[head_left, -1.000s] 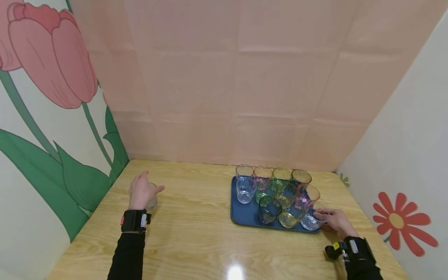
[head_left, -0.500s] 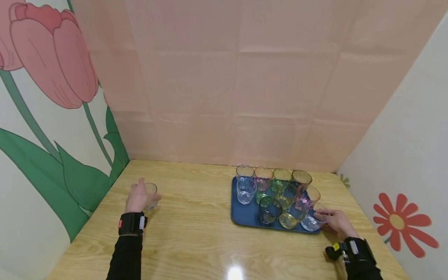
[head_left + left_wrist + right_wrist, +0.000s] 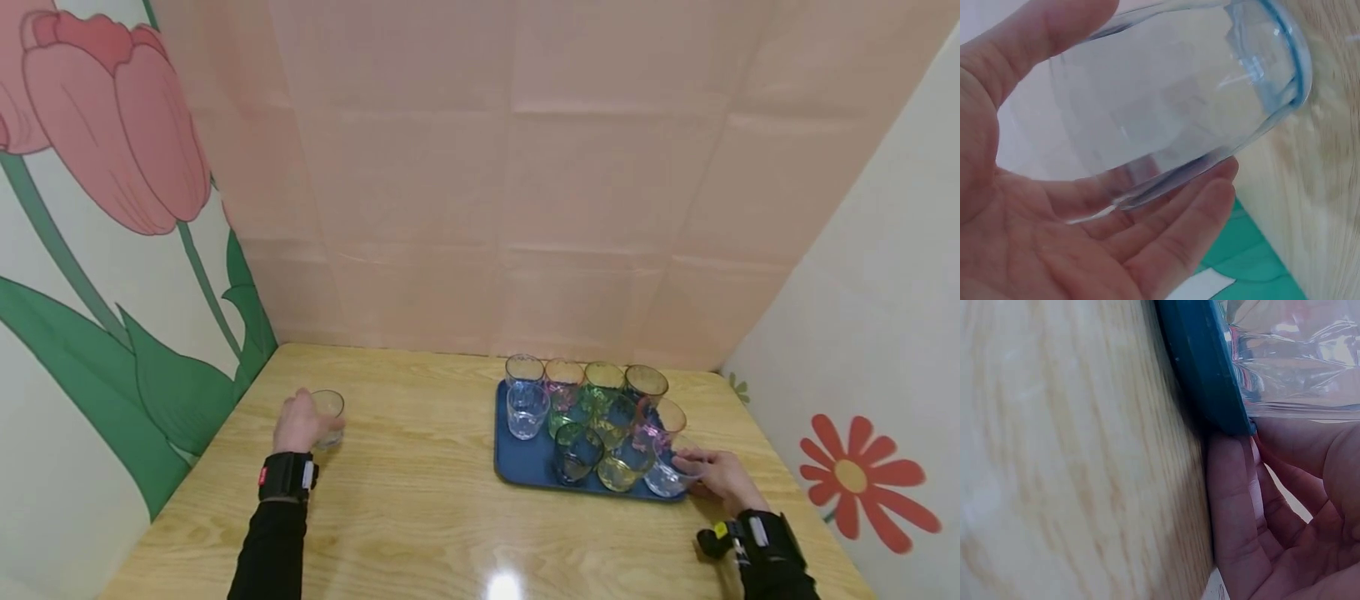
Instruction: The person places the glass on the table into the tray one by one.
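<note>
My left hand (image 3: 296,423) holds a clear drinking glass (image 3: 332,408) at the table's left side. In the left wrist view the thumb lies along one side of the glass and the fingers along the other; its bluish base is close to the wood. My right hand (image 3: 722,475) grips the near right corner of a blue tray (image 3: 521,460). Seen from the right wrist, the thumb meets the tray's rim (image 3: 1204,369) and the forefinger lies against its edge. A clear glass (image 3: 666,475) stands on the tray right beside that thumb.
Several tinted glasses crowd the tray, among them a dark one (image 3: 576,454), a yellow one (image 3: 618,468) and a pink one (image 3: 663,415). The wooden table (image 3: 420,500) meets a pink backdrop (image 3: 480,292) behind and painted walls on either side.
My left hand's raised, spread fingers have come down and drawn in around the glass, which now shows more to the hand's right. The right hand and the tray have not moved.
</note>
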The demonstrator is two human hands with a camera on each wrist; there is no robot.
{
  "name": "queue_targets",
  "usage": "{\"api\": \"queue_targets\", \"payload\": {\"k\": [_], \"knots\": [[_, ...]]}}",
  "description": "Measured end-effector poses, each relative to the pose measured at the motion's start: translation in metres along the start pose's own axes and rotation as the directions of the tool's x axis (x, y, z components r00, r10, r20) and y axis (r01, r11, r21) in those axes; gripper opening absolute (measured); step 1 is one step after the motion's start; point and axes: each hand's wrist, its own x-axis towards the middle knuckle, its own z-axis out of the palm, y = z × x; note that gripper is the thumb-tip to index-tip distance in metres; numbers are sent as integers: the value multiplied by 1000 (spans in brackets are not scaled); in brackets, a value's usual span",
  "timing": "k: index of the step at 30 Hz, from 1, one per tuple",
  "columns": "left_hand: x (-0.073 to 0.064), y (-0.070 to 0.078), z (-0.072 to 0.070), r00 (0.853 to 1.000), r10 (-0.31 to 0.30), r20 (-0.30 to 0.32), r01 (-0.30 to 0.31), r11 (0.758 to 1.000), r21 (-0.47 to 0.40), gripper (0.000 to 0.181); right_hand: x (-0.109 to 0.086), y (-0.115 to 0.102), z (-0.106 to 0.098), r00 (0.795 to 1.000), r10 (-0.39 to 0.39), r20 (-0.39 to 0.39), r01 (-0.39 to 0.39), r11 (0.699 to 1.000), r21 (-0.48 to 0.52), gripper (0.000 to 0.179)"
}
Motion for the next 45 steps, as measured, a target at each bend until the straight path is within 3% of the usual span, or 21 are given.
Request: {"api": "queue_targets", "payload": {"k": [6, 12, 18, 27, 35, 40, 45], "knots": [[5, -1, 14, 999, 9, -33, -13, 993, -117, 88, 0, 0, 0, 1000, 6, -8, -6, 1000, 1, 50], [8, 8, 23, 994, 82, -72, -91, 986, -142, 81, 0, 0, 0, 1000, 16, -10, -16, 1000, -21, 51], [9, 16, 32, 990, 125, -63, -135, 973, -185, 85, 0, 0, 0, 1000, 13, -11, -13, 999, -33, 52], [8, 35, 51, 974, 195, -117, -214, 958, -189, 87, -1, -1, 1, 1000, 12, -21, -12, 1000, -8, 46], [1, 55, 62, 975, 194, -110, -217, 940, -264, 88, -3, -1, 1, 1000, 6, -23, -6, 1000, 6, 49], [-1, 61, 64, 962, 242, -131, -269, 924, -271, 85, -4, -1, 2, 1000, 7, -26, -7, 1000, -5, 52], [-1, 64, 68, 942, 304, -141, -334, 889, -312, 83, -3, -1, 2, 1000, -2, -26, 2, 1000, -11, 53]]}}
